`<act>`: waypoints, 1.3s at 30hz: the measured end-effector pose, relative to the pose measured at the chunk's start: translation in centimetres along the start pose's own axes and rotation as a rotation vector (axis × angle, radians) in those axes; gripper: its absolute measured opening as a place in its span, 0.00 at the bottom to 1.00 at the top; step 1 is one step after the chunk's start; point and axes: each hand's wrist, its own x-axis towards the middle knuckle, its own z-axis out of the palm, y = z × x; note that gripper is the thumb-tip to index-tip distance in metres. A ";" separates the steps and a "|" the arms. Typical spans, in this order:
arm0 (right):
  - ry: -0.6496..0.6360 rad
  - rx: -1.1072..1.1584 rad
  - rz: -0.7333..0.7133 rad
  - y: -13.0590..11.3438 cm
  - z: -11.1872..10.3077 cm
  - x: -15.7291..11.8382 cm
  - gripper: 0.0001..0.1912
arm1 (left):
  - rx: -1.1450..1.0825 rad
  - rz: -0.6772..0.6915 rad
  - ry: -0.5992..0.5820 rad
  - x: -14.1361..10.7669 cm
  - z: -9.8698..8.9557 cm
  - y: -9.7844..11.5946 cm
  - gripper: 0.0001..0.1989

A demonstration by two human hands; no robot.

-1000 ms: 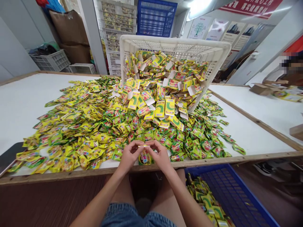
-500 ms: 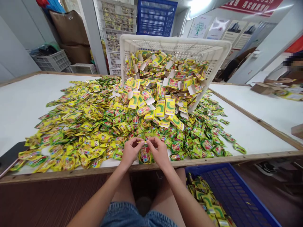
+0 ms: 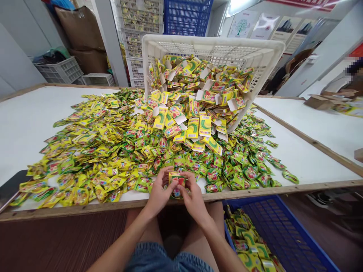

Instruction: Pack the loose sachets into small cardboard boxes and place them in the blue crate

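Observation:
Between my two hands is a small printed candy box (image 3: 178, 180), yellow at its top edge with green and red below. My left hand (image 3: 161, 192) grips its left side, the thumb across the front. On the other side my right hand (image 3: 193, 193) holds it in the same way, with both thumbs close together. The box is just over the table's front edge; its lower part is partly hidden by the thumbs. Green candy packets (image 3: 214, 174) lie right beyond my hands, and yellow packets (image 3: 93, 166) are heaped to the left.
A tipped white basket (image 3: 269, 68) spills small yellow boxes (image 3: 193, 128) onto the white table (image 3: 25, 124). Below the wooden edge at right stands a blue crate (image 3: 283, 226) holding packed boxes. A dark flat object (image 3: 13, 187) lies at the left. Stacked crates (image 3: 136, 49) stand behind.
My fingertips have moved from pinching the box's top edge to wrapping around its sides, thumbs on the front. The view has shifted slightly.

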 end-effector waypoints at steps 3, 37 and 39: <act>0.154 -0.159 0.059 -0.3 -5.6 -2.7 0.16 | 0.090 0.113 0.003 1.0 -0.1 1.3 0.30; 0.077 -0.137 0.114 2.9 0.4 5.3 0.11 | -0.108 -0.495 -0.100 1.5 -8.6 2.1 0.19; 0.106 -0.129 0.136 3.2 -2.3 4.9 0.14 | 0.059 -0.501 -0.183 1.1 -7.9 1.4 0.16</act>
